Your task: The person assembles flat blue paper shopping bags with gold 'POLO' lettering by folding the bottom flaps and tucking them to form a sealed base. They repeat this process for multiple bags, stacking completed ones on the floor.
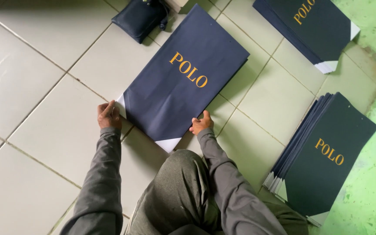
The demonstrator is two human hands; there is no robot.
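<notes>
On the pale tiled floor (44, 126), directly ahead of the person's bent knee, lies a flat navy-blue paper bag with gold lettering and white folded corners (183, 82), set at a slant. The left hand (109, 115) rests at the bag's near-left white corner, fingers curled against the edge; the right hand (201, 124) presses on the bag's lower right edge, thumb up. Neither hand closes around the sheet; both only touch its rim. It looks light, thin and easily creased, with a smooth face that would probably slide on tile, so the firm folded corners and side edges seem the safest places to pinch. Beyond the bag's far-left edge sits a dark soft pouch (139, 17). To the bag's right, near the green painted wall (370, 174), stands a fanned stack of matching navy bags (323, 152); another navy stack (314, 26) lies past its far-right corner.
</notes>
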